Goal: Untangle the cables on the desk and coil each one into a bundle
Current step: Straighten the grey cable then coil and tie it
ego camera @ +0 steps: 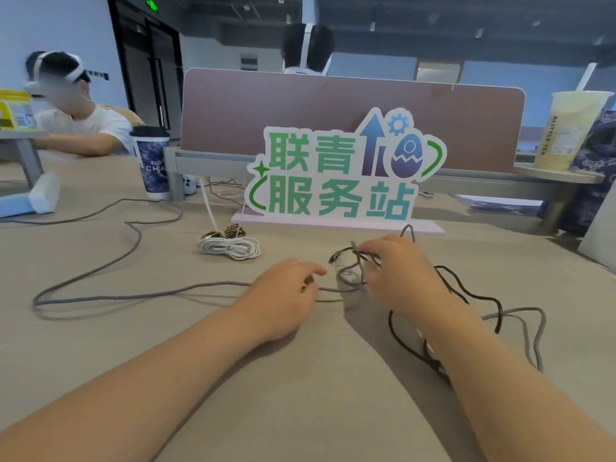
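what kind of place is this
Probably a shared open-plan office: a long desk backed by a divider panel, another person seated further along to the left, and a takeaway cup standing by the panel.

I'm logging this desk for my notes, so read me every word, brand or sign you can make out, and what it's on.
"联青服务站": on the desk sign.
"ALITTLE TEA": down the side of the yellow cup.
"CHA", the rest cut off: on the blue cup.
Yellow placard, far left: print too blurred to read.
Green sign above the door: too blurred to read.
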A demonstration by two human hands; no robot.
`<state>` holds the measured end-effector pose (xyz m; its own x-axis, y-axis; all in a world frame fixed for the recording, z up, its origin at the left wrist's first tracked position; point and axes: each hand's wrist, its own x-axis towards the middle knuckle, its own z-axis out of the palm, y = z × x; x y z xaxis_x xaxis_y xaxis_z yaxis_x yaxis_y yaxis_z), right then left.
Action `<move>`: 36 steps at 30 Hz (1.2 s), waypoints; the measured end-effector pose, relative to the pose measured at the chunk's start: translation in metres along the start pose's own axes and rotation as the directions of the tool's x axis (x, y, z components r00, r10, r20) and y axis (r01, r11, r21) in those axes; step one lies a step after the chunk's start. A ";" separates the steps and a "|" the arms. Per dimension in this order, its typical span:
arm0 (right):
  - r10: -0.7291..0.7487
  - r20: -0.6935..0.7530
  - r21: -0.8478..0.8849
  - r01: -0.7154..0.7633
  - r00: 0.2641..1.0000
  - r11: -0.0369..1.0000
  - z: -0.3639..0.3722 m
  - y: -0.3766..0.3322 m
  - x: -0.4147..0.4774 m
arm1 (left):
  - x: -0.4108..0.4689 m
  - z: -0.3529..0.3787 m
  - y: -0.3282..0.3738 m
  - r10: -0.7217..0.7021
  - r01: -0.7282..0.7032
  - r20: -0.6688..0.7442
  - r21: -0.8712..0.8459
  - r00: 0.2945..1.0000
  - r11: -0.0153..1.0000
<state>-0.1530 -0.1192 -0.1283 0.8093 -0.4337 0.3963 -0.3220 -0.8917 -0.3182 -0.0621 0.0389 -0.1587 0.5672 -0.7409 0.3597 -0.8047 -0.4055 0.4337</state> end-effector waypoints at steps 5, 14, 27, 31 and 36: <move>-0.037 0.208 0.103 0.015 0.977 0.995 0.016 -0.021 -0.010 | -0.002 0.009 0.002 0.047 -0.049 0.073 0.029 0.996 0.998; 0.325 0.156 -0.074 -0.317 0.933 0.945 0.022 0.012 0.010 | 0.005 -0.004 -0.010 0.086 -0.087 0.078 0.003 0.993 0.996; 0.562 -0.244 0.219 -0.519 0.791 0.826 -0.001 0.060 0.009 | 0.014 -0.025 -0.043 -0.146 0.179 -0.277 0.099 0.950 0.979; 0.351 -0.184 0.042 -0.350 0.918 0.936 -0.005 0.038 0.007 | 0.013 -0.023 -0.049 -0.119 0.159 -0.208 0.186 0.971 0.970; 0.041 0.086 -0.186 -0.025 0.995 0.982 0.010 0.000 0.000 | 0.010 -0.001 -0.034 0.014 0.002 -0.109 0.149 0.994 0.989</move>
<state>-0.1481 -0.1183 -0.1368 0.8344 -0.4575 0.3074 -0.4280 -0.8892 -0.1618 -0.0288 0.0458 -0.1688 0.5716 -0.6835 0.4540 -0.8205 -0.4824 0.3068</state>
